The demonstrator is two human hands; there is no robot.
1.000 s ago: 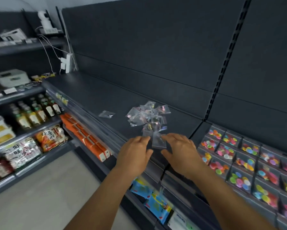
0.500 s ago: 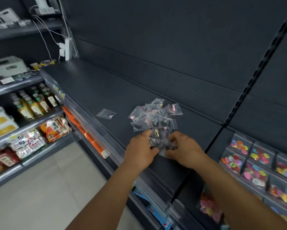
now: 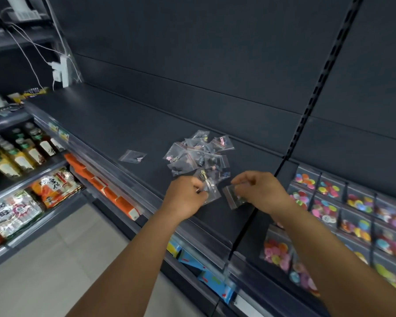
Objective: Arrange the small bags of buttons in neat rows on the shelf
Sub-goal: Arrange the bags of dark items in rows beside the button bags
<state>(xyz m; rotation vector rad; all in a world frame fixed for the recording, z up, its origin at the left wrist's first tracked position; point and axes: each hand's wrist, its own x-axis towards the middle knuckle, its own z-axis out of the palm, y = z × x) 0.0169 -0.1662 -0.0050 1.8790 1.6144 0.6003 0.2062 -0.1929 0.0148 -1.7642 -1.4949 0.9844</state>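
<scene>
Two bags now pulled apart

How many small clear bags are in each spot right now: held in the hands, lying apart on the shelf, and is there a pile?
Bags held, one in the left hand and one in the right hand: 2
Lone bag lying apart on the shelf: 1
Heaped pile, overlapping, uncountable: 1
Total countable bags: 3

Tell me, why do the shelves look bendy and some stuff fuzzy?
Head view: the wide lens curves the shelf edge; the snack packets and colourful button packs at the sides blur; the clear bags in the pile glint; both hands stay fairly sharp.
</scene>
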